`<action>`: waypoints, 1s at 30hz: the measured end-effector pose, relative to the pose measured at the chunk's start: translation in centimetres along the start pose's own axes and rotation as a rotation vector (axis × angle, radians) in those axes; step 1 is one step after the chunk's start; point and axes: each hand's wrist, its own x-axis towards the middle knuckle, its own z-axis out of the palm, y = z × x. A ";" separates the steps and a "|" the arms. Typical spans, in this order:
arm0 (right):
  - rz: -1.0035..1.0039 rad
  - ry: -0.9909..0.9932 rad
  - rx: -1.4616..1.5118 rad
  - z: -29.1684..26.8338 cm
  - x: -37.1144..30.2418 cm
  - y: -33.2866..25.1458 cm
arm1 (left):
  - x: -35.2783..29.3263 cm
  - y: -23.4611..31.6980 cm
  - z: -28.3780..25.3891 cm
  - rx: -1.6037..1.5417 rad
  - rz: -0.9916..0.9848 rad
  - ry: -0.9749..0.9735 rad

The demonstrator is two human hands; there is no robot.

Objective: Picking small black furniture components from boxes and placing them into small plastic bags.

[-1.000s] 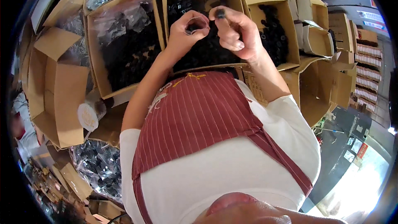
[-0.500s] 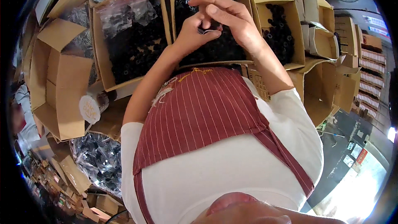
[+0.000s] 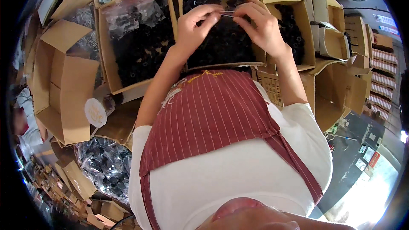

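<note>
My left hand (image 3: 194, 25) and my right hand (image 3: 265, 30) are both pinched, a short gap apart, over the middle cardboard box (image 3: 221, 64). Between their fingertips stretches a clear plastic bag (image 3: 228, 14). Only its thin shiny edges stand out, and I cannot tell what it holds. Many small black parts (image 3: 223, 51) fill the box beneath; the hands cover some of them.
To the left stands a box (image 3: 103, 42) of black parts with clear bags (image 3: 136, 17) on top. Another box (image 3: 309, 42) with black rings (image 3: 290, 25) is at right. An opened carton (image 3: 76, 102) and a lidded cup (image 3: 95, 113) stand at lower left.
My hands were close together, the left one curled around something dark. They have moved apart and now stretch the clear bag between them.
</note>
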 end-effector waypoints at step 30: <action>0.574 0.127 0.649 -6.1 -6.7 -10.1 | 0.3 8.1 -3.7 0.183 -0.041 -0.093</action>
